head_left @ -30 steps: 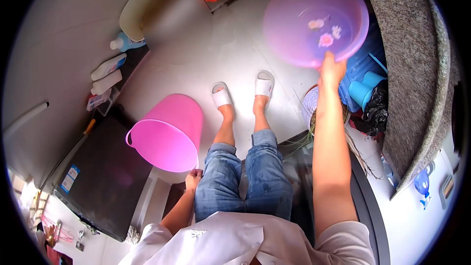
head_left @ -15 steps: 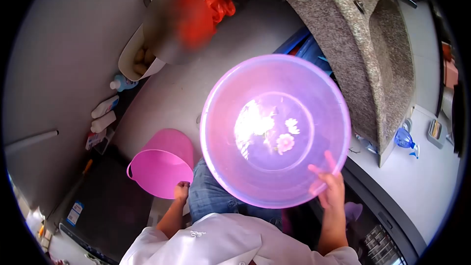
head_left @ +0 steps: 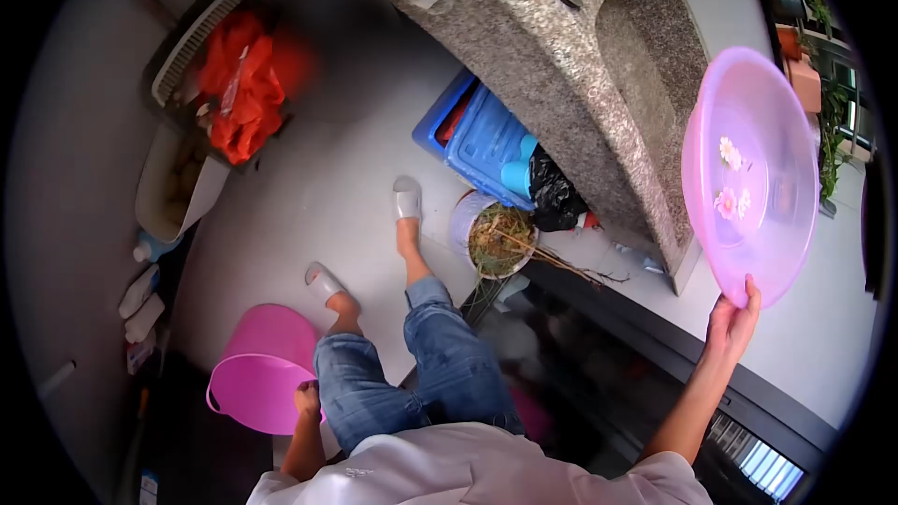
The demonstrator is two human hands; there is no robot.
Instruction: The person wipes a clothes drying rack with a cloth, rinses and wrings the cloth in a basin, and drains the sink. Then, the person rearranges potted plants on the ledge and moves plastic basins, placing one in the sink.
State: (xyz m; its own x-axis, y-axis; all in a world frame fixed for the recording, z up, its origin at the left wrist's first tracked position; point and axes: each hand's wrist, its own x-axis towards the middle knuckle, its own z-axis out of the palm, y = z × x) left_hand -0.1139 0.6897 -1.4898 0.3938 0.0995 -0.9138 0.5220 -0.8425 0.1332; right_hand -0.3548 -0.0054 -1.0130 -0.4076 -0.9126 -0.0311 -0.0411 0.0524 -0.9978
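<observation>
A pink bucket (head_left: 271, 341) hangs tilted at my left side, its mouth facing me. My left hand (head_left: 307, 398) is closed on the bucket's rim or handle; which of the two I cannot make out. Out to the right, my right hand (head_left: 734, 316) grips the lower rim of a translucent pink-purple basin (head_left: 781, 215), thumb over the edge. The basin is held up on its side above the white counter, and flower prints show on its bottom. Nothing but these prints shows inside it.
A stone sink (head_left: 645, 84) stands at the upper right. Below it are a blue storage box (head_left: 486, 145), a black plastic bag (head_left: 554, 192) and a pot of dry stalks (head_left: 500, 238). Red bags (head_left: 245, 98) and a white bin (head_left: 154, 192) line the left wall, with several bottles (head_left: 140, 290).
The basin has swung from in front of me to the far right and tipped on its side. The bucket has shifted slightly left and down. My legs and the plant pot now show.
</observation>
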